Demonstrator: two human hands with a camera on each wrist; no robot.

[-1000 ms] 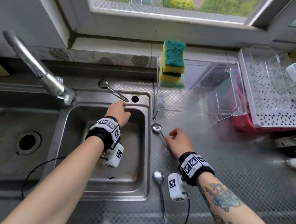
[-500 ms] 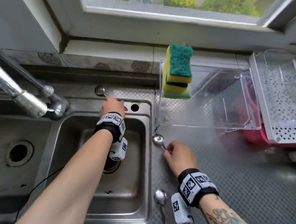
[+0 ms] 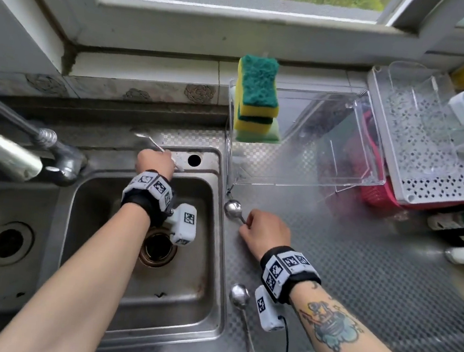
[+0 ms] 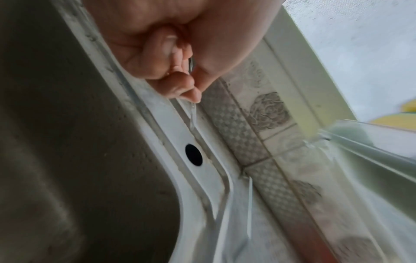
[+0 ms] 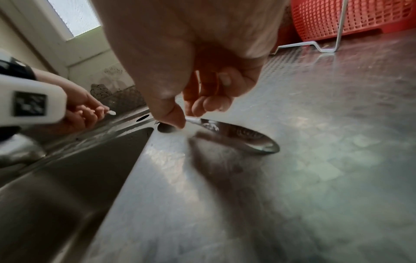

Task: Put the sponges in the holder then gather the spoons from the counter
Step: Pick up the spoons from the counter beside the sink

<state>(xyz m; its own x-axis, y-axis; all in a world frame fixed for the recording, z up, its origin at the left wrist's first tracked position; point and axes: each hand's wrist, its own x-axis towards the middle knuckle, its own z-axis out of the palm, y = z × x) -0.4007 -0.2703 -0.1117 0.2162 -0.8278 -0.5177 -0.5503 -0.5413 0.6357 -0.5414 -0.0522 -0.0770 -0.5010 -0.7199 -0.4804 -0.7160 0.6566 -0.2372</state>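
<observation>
Fingers (image 5: 178,115) of the right hand (image 3: 266,231) are pinched on the handle of a spoon (image 3: 233,208), its bowl resting on the steel counter (image 3: 358,275) beside the sink (image 3: 138,240). At the sink's back rim, a second spoon (image 3: 154,144) is gripped in the clenched left hand (image 3: 155,162). Sponges (image 3: 257,101) are seen stacked in the clear holder (image 3: 340,170). A third spoon (image 3: 241,297) is left lying on the counter near the right wrist.

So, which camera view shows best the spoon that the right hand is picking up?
The right wrist view: the spoon fills the middle, bowl on the counter, handle pinched by the right hand. The head view shows the spoon small, its handle hidden under the hand. The left wrist view does not show it.
</observation>
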